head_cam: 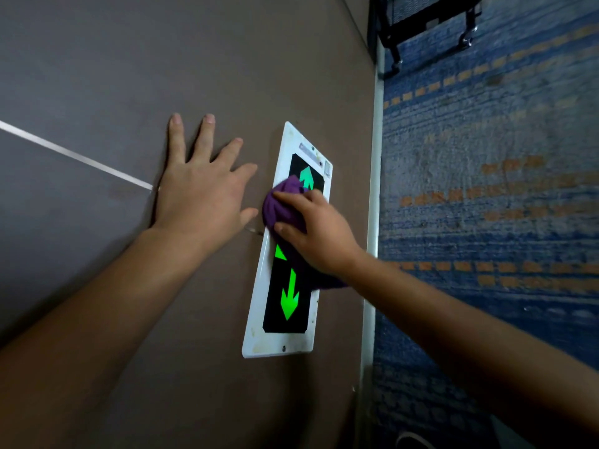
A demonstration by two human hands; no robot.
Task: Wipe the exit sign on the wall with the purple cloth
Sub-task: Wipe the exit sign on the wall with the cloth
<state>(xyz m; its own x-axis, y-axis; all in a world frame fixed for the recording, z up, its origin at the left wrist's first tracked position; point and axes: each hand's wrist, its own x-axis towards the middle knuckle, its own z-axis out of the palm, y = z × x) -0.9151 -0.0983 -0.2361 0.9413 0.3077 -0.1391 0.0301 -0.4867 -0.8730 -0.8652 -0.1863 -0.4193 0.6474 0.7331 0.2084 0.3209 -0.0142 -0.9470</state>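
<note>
The exit sign [259, 322] is a white-framed panel low on the brown wall, with a black face and lit green arrows. My right hand [319, 234] grips the bunched purple cloth [283, 207] and presses it against the middle of the sign, covering the centre symbol. The cloth's tail hangs out under my wrist. My left hand [201, 186] lies flat on the wall just left of the sign, fingers spread, holding nothing.
The brown wall [113, 76] has a thin metal strip [74, 155] running across it. A pale baseboard [374, 189] meets blue carpet with orange dashes [486, 205]. A black wheeled cart [428, 21] stands on the carpet farther along.
</note>
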